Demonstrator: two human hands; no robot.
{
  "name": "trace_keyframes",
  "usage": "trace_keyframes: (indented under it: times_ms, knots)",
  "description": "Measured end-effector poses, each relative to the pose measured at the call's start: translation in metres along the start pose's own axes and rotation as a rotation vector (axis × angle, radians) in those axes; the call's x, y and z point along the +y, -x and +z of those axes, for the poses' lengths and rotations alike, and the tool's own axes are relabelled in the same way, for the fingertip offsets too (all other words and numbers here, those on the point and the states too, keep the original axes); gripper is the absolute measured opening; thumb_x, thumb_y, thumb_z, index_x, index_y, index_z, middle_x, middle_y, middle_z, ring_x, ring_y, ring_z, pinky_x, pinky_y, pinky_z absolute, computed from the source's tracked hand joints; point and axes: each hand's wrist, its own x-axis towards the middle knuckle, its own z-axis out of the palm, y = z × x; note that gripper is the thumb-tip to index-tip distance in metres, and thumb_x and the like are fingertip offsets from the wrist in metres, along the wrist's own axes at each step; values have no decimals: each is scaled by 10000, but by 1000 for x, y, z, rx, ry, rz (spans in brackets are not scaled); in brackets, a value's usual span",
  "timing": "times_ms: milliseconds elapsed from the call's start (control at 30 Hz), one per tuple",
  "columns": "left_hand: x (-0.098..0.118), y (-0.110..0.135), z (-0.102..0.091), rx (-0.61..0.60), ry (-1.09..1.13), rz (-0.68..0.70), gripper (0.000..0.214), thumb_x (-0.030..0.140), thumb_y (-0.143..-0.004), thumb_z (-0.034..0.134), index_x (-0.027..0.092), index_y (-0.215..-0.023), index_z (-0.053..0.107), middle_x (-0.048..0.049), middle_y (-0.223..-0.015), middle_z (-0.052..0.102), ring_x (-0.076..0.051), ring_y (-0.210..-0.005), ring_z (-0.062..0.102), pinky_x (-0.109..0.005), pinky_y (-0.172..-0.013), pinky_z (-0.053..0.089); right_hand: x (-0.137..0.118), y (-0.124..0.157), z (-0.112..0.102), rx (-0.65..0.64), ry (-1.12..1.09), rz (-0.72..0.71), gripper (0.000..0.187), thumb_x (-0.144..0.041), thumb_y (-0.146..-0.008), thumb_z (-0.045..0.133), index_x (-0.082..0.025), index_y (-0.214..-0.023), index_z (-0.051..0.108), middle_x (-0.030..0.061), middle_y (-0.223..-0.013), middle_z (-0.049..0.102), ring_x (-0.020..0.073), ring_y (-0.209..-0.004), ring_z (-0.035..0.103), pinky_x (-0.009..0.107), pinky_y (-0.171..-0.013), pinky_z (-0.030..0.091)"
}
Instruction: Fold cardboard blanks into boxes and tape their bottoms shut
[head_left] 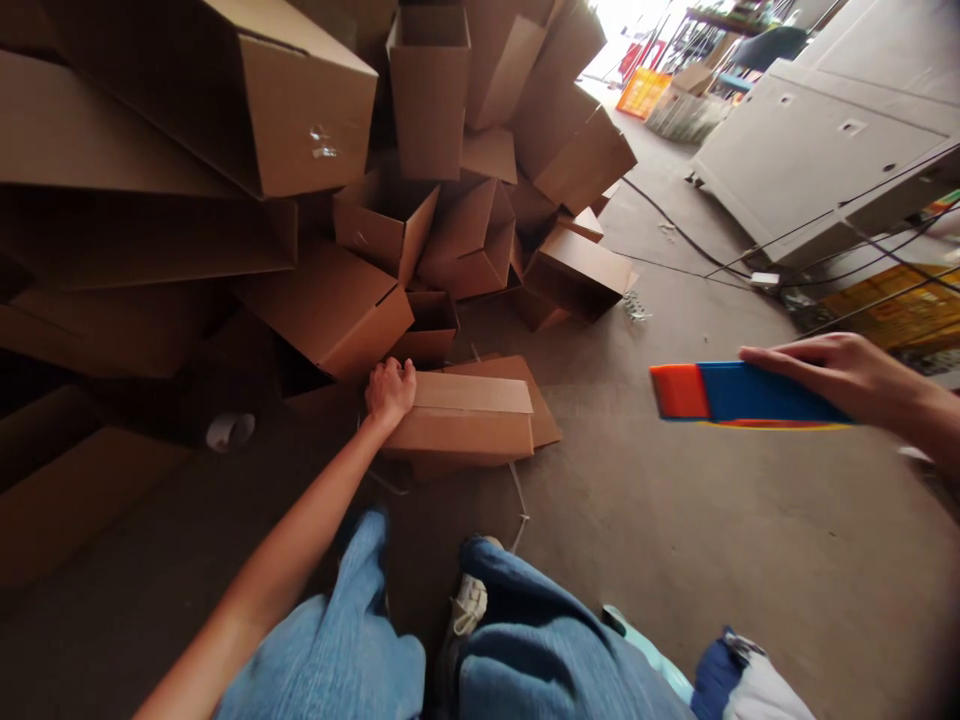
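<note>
Hands are set well apart: the left hand point(390, 390) is clenched on the left end of the cardboard box point(465, 425), laid crosswise on the floor point(675, 560) straight ahead, while a blue-and-orange flat pack point(739, 395) is gripped by the right hand point(844, 375), farther off.

Grips with the left hand point(390, 390) the near end of a closed cardboard box point(465, 422) lying on the concrete floor point(675, 560), at the foot of a heap of open cartons point(300, 200). Holds in the right hand point(840, 375), well apart from that box, a flat blue-and-orange bar point(742, 393) (fingers laid along its top edge). Crouches in blue jeans point(525, 650), with grey metal panels point(810, 150) and loose cables point(825, 250) off to the right.
</note>
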Motion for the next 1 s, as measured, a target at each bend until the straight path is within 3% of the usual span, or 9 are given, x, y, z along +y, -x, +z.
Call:
trace_keyframes:
  times_ms: [100, 167, 367, 633, 833, 1000]
  knots:
    - [-1, -3, 0, -14, 2, 0, 427, 434, -998, 355, 165, -1076, 677, -201, -1171, 696, -351, -1155, 638, -449, -926, 502, 14, -2, -15, -108, -114, 159, 482, -633, -620, 763, -169, -730, 837, 177, -742, 754, 119, -589, 607, 394, -670, 427]
    - [-2, -5, 0, -21, 1, -1, 417, 423, -995, 363, 161, -1072, 678, -203, -1155, 707, -359, -1131, 654, -455, -915, 504, 16, -2, -14, -97, -103, 171, 396, -519, -625, 827, -152, -773, 841, 187, -794, 764, 121, -613, 608, 391, -697, 431]
    - [-9, -7, -3, -12, -18, -32, 411, 430, -980, 386, 169, -1073, 690, -201, -1046, 745, -375, -1029, 702, -468, -881, 512, 16, -14, 24, -199, 17, 79, 298, -375, -768, 812, -97, -872, 841, 195, -841, 765, 155, -678, 626, 340, -704, 428]
    - [-29, -16, -7, -6, -2, -27, 436, 452, -981, 377, 184, -1097, 700, -204, -1043, 752, -379, -1037, 703, -451, -869, 513, 22, -12, 80, -269, 68, -81, 345, -460, -840, 729, -137, -892, 836, 180, -899, 772, 212, -772, 674, 304, -708, 438]
    - [-48, -23, -7, 1, 28, 14, 420, 435, -983, 367, 202, -1060, 709, -172, -1067, 758, -341, -1058, 698, -382, -865, 503, 16, -7, 105, -225, 130, -140, 337, -458, -833, 716, -147, -902, 826, 185, -946, 774, 252, -842, 684, 315, -729, 434]
    - [-63, -23, -10, 9, 52, 33, 407, 422, -978, 357, 221, -1019, 708, -149, -1052, 761, -322, -1046, 693, -347, -833, 492, 16, 5, 119, -264, 120, -265, 410, -525, -880, 598, -177, -919, 812, 165, -908, 774, 272, -835, 684, 338, -754, 441]
